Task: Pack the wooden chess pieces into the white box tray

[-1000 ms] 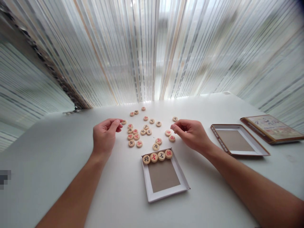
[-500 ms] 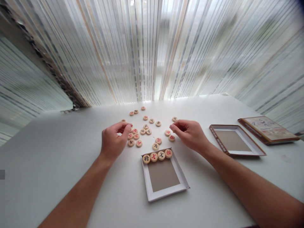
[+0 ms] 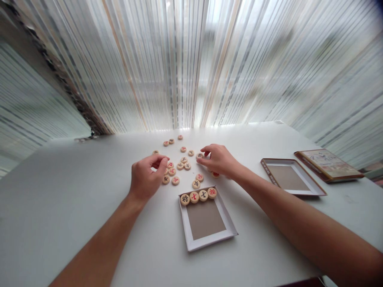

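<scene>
curtain point(image 3: 167, 63), pale and striped, fills the upper half of the frame. below it a white table point(image 3: 44, 199) spreads to the lower left and lower right. an open tray point(image 3: 206, 223), white-rimmed with a brown floor, lies on it below the middle of the frame. a second tray point(image 3: 289, 177), brown-edged, lies at the right of the frame, and a flat box point(image 3: 327, 162) with a picture on top lies just beside it, farther right.

the right hand point(image 3: 218, 159) is just right of centre, its thumb and forefinger parted at a black-marked piece point(image 3: 199, 156), not closed on it; whether they touch it i cannot tell. the left hand point(image 3: 146, 175) is left of centre, thumb and fingertips drawn close together; whether anything sits between them i cannot tell.

the smallest things are the round loose pieces point(image 3: 184, 160), marked red or black, scattered about the middle of the frame between and above the hands, some partly covered by them. four pieces point(image 3: 194, 197) stand in a row along the tray's upper edge, alternating black and red.
</scene>
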### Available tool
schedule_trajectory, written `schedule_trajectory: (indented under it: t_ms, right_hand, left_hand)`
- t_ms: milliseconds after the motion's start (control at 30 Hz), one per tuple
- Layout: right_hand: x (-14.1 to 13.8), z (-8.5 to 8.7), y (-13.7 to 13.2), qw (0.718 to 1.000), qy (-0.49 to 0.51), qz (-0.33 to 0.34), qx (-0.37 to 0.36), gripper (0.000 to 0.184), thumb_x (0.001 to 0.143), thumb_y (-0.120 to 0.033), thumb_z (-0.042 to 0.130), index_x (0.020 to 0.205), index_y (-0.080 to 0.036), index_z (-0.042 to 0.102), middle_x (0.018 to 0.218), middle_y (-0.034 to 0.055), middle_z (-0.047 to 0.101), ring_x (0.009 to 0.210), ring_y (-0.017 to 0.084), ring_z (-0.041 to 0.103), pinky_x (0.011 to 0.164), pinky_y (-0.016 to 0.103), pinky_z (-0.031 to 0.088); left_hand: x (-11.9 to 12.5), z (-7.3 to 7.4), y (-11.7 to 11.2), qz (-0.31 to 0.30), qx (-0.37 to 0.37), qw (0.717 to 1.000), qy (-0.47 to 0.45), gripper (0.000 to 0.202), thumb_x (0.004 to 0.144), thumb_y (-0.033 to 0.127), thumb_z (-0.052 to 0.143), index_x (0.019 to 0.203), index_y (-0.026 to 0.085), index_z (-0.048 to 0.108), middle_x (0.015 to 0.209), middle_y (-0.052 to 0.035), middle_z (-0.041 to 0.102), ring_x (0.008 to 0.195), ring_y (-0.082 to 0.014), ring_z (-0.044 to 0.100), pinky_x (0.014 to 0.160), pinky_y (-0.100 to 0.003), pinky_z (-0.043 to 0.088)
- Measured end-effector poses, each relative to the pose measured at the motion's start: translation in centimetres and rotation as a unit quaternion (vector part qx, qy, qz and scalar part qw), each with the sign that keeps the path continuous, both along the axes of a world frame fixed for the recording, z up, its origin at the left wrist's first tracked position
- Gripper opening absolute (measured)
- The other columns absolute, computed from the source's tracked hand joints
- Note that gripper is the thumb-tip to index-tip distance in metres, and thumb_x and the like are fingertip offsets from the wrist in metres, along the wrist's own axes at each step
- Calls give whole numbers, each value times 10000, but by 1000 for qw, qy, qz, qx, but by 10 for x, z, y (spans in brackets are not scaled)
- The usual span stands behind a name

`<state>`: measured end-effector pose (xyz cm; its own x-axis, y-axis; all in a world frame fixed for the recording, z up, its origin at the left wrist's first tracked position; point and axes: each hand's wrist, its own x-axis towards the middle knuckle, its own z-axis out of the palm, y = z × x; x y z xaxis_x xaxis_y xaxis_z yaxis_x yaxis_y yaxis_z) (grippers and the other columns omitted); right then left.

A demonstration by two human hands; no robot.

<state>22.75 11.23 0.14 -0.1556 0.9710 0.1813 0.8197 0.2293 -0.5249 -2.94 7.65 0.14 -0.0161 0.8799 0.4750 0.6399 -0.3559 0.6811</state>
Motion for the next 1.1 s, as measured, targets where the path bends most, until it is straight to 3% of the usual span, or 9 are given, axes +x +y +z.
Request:
schedule_trajectory:
  t_ms: [133, 200, 300, 400, 500, 633, 800, 1000, 1100]
  right_hand:
    - [-5, 3, 6, 1000, 7, 8, 2, 96, 862, -247, 822, 871, -151, 816, 966, 148, 786, 926, 316, 737, 844, 427, 557]
    - [-1, 6, 2, 1000, 28, 10, 5, 104, 857, -252, 823, 821, -160, 788, 907, 130, 784, 860, 293, 736, 799, 417, 559]
    - [9, 12, -13, 996, 84, 9, 14, 159, 883, -316, 808, 904, -163, 767, 863, 97, 792, 782, 242, 736, 754, 387, 569]
    - [16, 16, -34, 985, 169, 28, -13, 334, 897, -465, 803, 1024, -160, 751, 806, 68, 785, 697, 204, 727, 631, 327, 570]
    - [16, 15, -55, 916, 380, 67, -109, 463, 710, -443, 975, 1018, -158, 780, 777, 55, 773, 656, 187, 699, 570, 292, 543]
    - [7, 10, -74, 859, 469, 94, -184, 452, 647, -313, 1032, 1024, -170, 829, 792, 49, 791, 703, 174, 718, 608, 264, 563]
    - [-3, 6, -86, 822, 523, 117, -191, 407, 667, -243, 1026, 1035, -186, 862, 808, 53, 814, 674, 151, 716, 582, 235, 574]
    - [-4, 7, -93, 797, 559, 130, -188, 401, 693, -169, 1013, 1068, -230, 886, 876, 54, 841, 715, 134, 745, 659, 215, 632]
    - [-2, 9, -95, 784, 572, 133, -199, 439, 686, -147, 1017, 1092, -251, 888, 863, 43, 840, 697, 117, 738, 655, 186, 630]
  left_hand:
    - [1, 2, 0, -4, 2, 1000, -4, 247, 911, 342, 662, 837, 181, 834, 830, -46, 851, 754, -220, 774, 725, -297, 565]
    - [1, 2, -1, -8, 0, 1000, -10, 242, 909, 335, 663, 842, 177, 833, 833, -50, 850, 760, -222, 772, 741, -305, 568]
    - [2, 1, -2, -19, -12, 999, -27, 233, 912, 331, 671, 849, 176, 832, 831, -53, 847, 777, -226, 773, 765, -316, 572]
    - [11, 1, -10, -49, -39, 996, -56, 239, 933, 337, 670, 877, 172, 833, 811, -51, 838, 761, -215, 774, 752, -307, 585]
    - [26, 2, -24, -103, -76, 988, -83, 275, 964, 362, 654, 890, 163, 829, 781, -45, 823, 696, -191, 763, 651, -272, 585]
    - [44, 8, -46, -180, -114, 972, -101, 218, 960, 335, 702, 956, 177, 852, 848, -43, 844, 772, -182, 777, 727, -260, 606]
    - [49, 14, -54, -209, -176, 945, -182, 201, 915, 321, 799, 1015, 159, 864, 898, -64, 856, 816, -188, 788, 751, -254, 611]
    - [48, 18, -50, -264, -267, 873, -311, 149, 868, 315, 878, 963, 202, 896, 804, -29, 840, 750, -135, 751, 696, -179, 584]
    - [49, 19, -50, -270, -291, 853, -339, 145, 852, 305, 901, 969, 220, 905, 772, -16, 828, 679, -103, 705, 671, -156, 574]
